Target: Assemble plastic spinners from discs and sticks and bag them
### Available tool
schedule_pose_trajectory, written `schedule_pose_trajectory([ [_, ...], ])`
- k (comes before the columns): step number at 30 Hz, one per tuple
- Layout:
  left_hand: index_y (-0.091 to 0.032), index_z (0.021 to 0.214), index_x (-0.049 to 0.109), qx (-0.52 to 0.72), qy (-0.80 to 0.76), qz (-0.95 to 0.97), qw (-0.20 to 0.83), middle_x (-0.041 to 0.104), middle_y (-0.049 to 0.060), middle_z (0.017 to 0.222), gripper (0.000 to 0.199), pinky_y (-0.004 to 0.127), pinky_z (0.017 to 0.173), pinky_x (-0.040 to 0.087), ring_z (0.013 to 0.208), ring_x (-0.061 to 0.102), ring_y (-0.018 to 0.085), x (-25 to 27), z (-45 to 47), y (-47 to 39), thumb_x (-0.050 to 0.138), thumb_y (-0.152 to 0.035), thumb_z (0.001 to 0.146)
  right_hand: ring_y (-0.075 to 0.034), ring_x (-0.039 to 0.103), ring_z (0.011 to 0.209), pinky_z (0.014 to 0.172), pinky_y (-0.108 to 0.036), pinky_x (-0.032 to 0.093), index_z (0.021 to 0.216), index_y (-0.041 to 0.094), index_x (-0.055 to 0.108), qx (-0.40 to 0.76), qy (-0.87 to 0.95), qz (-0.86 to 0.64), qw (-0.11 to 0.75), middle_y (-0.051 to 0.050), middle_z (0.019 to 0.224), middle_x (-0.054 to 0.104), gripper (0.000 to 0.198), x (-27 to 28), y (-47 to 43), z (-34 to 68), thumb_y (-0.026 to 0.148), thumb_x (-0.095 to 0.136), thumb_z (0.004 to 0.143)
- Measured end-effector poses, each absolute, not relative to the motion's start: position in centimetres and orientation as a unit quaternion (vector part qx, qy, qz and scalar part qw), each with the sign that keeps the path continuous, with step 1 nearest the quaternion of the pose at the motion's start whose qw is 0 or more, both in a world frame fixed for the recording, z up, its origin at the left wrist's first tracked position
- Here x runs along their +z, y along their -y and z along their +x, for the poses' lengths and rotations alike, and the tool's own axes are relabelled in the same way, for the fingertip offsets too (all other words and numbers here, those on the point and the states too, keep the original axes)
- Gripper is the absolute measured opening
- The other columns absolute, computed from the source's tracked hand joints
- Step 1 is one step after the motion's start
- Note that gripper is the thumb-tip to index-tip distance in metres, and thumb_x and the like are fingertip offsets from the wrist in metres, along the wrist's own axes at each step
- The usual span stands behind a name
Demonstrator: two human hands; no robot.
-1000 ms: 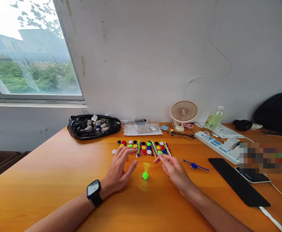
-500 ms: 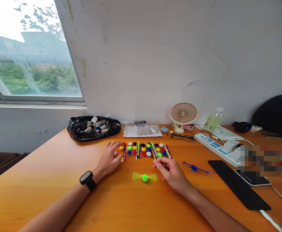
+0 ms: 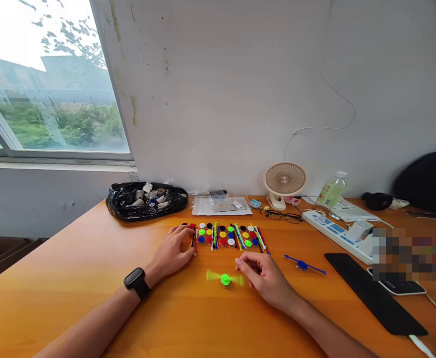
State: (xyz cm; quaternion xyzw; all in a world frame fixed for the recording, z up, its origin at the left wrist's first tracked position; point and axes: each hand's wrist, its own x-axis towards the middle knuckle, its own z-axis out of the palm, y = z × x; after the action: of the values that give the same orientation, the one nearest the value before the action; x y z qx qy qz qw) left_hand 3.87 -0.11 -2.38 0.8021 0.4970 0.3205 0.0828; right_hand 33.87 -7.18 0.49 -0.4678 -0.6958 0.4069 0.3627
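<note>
Head view shows the green spinner [image 3: 225, 280] on the desk [image 3: 180, 318] between 2 bare hands, its arrow blurred out to both sides. The right hand [image 3: 265, 278] is just beside it, fingers curled and the tips of thumb and forefinger close together; whether that grip has hold of anything, I cannot tell. The left hand [image 3: 171, 251], a watch [image 3: 137, 282] on its wrist, reaches to the left end of the coloured discs [image 3: 223, 235]. Its grip is partly open, thumb apart from the bent fingers, around the leftmost arrows [image 3: 195, 241]; I cannot tell if it holds them. The discs lie in 3 rows, with bundles of arrows between groups. The blue spinner [image 3: 302, 265] lies right of the right hand, near the black pad [image 3: 375, 293]. Behind the discs stands the fan [image 3: 285, 179], with glasses [image 3: 280, 216] near its foot.
</note>
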Motion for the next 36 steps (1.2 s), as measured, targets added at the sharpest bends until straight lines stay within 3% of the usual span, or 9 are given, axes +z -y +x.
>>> schedule_pose_trajectory([
  [11,-0.028,0.118,0.068,0.360,-0.498,0.785,0.071,0.067,0.005,0.132,0.040,0.045,0.101,0.053,0.122,0.059,0.029,-2.1,3.9,0.4,0.066,-0.016,0.079,-0.014,0.043,0.060,0.057,-0.028,0.031,0.078,0.019,0.061,0.393,0.707,-0.468,0.357,0.002,0.066,0.048,0.047,0.1,6.9,34.0,0.059,0.055,0.100],
  [15,-0.023,0.098,0.069,0.360,-0.526,0.768,0.066,0.069,0.007,0.117,0.020,0.043,0.091,0.054,0.111,0.060,0.028,-2.3,3.9,0.3,0.062,-0.015,0.081,-0.014,0.041,0.061,0.059,-0.029,0.030,0.077,0.018,0.061,0.383,0.719,-0.460,0.354,0.003,0.065,0.047,0.047,0.1,7.0,33.9,0.059,0.055,0.101],
  [36,-0.026,0.091,0.080,0.346,-0.513,0.785,0.037,0.069,0.008,0.121,0.021,0.049,0.100,0.052,0.115,0.060,0.030,-3.2,3.7,-0.5,0.059,-0.020,0.091,-0.013,0.037,0.060,0.057,-0.029,0.026,0.076,0.019,0.062,0.362,0.733,-0.465,0.339,0.003,0.063,0.044,0.045,0.3,7.2,33.7,0.056,0.054,0.101],
])
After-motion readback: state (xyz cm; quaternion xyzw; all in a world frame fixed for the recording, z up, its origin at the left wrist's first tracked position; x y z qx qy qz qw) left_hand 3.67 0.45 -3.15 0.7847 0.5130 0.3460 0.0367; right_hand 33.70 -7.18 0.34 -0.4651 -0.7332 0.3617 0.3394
